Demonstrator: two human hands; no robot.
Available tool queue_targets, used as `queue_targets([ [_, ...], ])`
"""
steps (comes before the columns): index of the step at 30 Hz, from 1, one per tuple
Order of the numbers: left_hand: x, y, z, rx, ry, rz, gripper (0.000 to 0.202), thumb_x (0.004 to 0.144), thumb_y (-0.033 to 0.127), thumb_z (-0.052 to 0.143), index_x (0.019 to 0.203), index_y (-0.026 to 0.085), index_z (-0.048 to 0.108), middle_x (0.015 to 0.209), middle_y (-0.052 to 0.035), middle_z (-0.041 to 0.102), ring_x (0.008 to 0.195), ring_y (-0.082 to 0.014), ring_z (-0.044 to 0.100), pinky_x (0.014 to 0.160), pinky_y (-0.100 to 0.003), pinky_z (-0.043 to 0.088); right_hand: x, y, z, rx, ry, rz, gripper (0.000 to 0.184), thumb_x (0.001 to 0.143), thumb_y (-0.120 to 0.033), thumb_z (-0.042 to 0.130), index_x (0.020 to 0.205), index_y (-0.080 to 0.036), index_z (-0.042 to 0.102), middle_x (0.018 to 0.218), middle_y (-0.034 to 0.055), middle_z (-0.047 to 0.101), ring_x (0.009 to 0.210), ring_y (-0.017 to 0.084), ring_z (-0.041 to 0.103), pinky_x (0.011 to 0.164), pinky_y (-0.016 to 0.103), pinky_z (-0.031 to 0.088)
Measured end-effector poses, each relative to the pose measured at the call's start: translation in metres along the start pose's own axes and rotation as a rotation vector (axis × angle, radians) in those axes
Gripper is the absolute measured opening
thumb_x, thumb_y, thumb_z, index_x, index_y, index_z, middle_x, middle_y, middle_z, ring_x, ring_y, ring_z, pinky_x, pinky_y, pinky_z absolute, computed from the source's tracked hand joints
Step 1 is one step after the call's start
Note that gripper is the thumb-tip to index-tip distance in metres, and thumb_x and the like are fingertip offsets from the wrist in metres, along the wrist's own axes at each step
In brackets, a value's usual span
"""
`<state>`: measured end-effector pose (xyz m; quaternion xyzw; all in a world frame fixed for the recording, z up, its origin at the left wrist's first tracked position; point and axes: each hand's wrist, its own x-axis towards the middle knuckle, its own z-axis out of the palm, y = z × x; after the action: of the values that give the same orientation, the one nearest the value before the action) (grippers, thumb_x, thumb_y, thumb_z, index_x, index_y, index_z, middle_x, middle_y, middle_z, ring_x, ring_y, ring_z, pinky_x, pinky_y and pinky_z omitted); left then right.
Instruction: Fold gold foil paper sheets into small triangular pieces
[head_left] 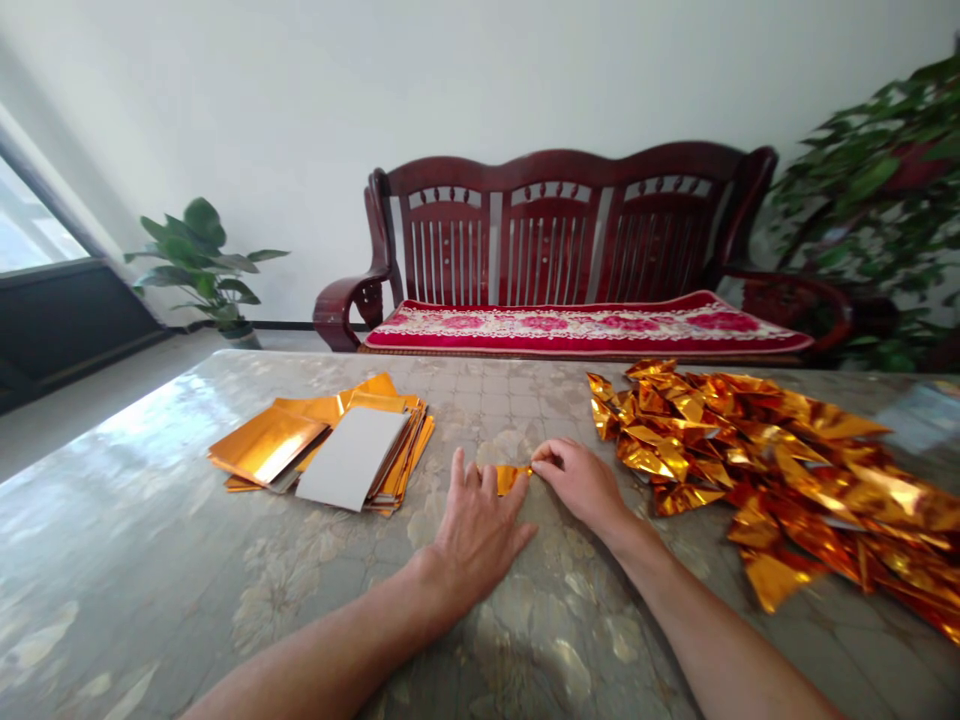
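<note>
A small piece of gold foil paper lies on the table between my two hands. My left hand rests flat on it, fingers stretched out and pressing it down. My right hand pinches the piece's right end with fingertips together. Most of the piece is hidden under my left fingers. To the left lies a stack of flat gold sheets, one turned white side up. To the right is a heap of folded gold foil pieces.
A dark red wooden bench with a red patterned cushion stands behind the table. A potted plant is on the floor at the back left, a large leafy plant at the right. A window is at far left.
</note>
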<state>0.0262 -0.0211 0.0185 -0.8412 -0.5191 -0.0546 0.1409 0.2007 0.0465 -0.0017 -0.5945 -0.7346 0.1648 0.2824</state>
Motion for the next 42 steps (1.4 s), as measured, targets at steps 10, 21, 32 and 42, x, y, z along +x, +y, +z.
queue_targets([
  [10,-0.001,0.001,0.000,0.001,-0.014,-0.009,0.055,0.088,0.059,0.052,0.132,0.025,0.055,0.105,-0.0116,0.063,0.106,-0.0300,0.055,0.112,-0.060,0.017,-0.002,0.002,0.001,0.032,-0.042,-0.091,0.015,0.084,-0.028,0.060,0.083,-0.029,0.075,0.091,0.0005,0.068,0.088,0.018,0.062,0.075,0.027,0.044],
  [21,-0.001,0.000,0.000,0.011,-0.011,-0.005,0.057,0.088,0.059,0.053,0.132,0.025,0.054,0.103,-0.0110,0.064,0.106,-0.0301,0.056,0.112,-0.060,0.017,-0.001,0.002,0.000,-0.036,-0.053,-0.128,0.010,0.085,-0.026,0.060,0.082,-0.025,0.070,0.091,0.0008,0.065,0.090,0.018,0.060,0.076,0.028,0.042],
  [32,-0.001,0.000,0.001,-0.014,-0.006,-0.015,0.056,0.087,0.059,0.053,0.132,0.027,0.055,0.105,-0.0112,0.063,0.107,-0.0305,0.056,0.111,-0.061,0.016,-0.001,0.000,-0.003,-0.158,-0.082,-0.218,0.009,0.089,-0.022,0.055,0.086,-0.023,0.064,0.095,0.0025,0.061,0.095,0.018,0.056,0.086,0.030,0.041],
  [42,-0.001,0.000,0.002,-0.014,-0.012,-0.011,0.056,0.087,0.060,0.053,0.133,0.027,0.054,0.104,-0.0104,0.063,0.105,-0.0296,0.055,0.111,-0.062,0.015,0.002,0.008,-0.003,-0.034,-0.068,-0.245,0.007,0.087,-0.025,0.061,0.086,-0.024,0.067,0.093,0.0019,0.062,0.095,0.019,0.058,0.083,0.030,0.043],
])
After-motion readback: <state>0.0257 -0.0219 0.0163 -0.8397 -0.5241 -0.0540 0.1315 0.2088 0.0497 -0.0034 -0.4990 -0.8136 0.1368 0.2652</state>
